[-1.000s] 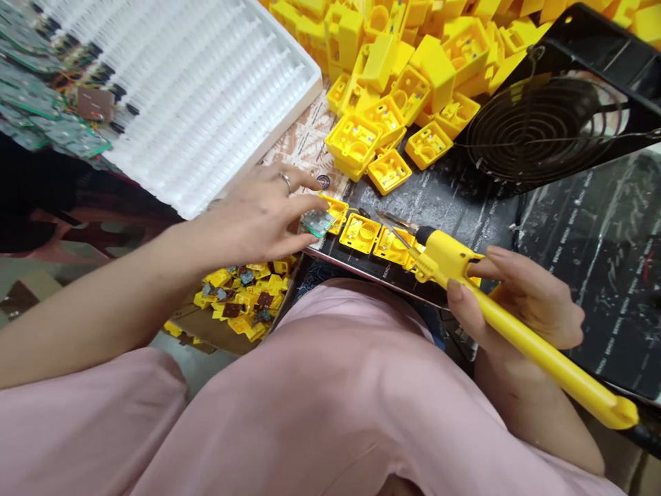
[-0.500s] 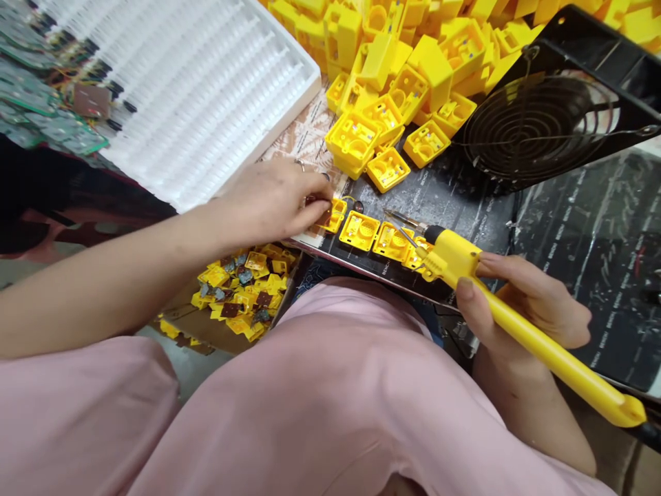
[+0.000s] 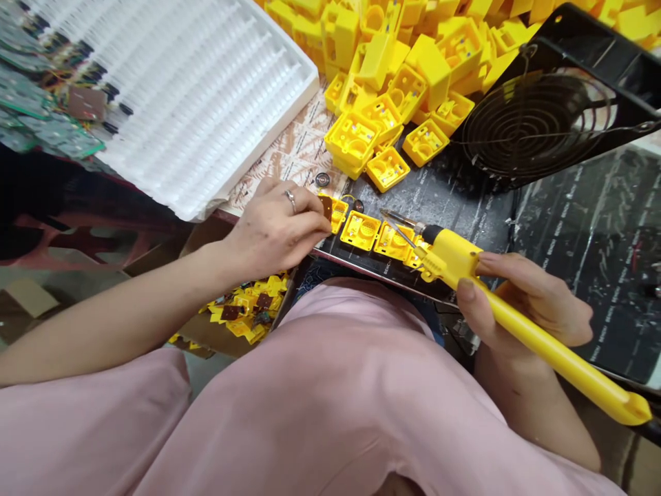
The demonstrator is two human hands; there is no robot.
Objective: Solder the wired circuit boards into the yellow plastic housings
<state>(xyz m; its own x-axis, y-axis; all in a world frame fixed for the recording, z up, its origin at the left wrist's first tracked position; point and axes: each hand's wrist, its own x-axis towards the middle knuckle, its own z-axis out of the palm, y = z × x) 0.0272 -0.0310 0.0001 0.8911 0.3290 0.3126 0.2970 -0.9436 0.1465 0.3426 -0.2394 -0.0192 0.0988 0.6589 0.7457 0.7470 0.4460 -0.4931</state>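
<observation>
My left hand (image 3: 276, 231) is closed in a pinch on a small brown circuit board (image 3: 325, 207), pressing it at the leftmost yellow plastic housing (image 3: 338, 212) in a short row of housings (image 3: 379, 238) along the near edge of the black mat (image 3: 454, 200). My right hand (image 3: 527, 303) grips a yellow soldering iron (image 3: 516, 331). Its metal tip (image 3: 395, 224) points left over the row, above the third housing.
A heap of yellow housings (image 3: 392, 69) fills the back. A white ribbed tray (image 3: 191, 89) lies at the left, with green circuit boards (image 3: 36, 103) beyond it. A black fan (image 3: 542, 124) stands at the right. A box of finished yellow parts (image 3: 248, 310) sits below the table edge.
My left hand carried a small board to the leftmost housing, then drew back slightly and turned, still pinching it. The soldering iron stayed almost still.
</observation>
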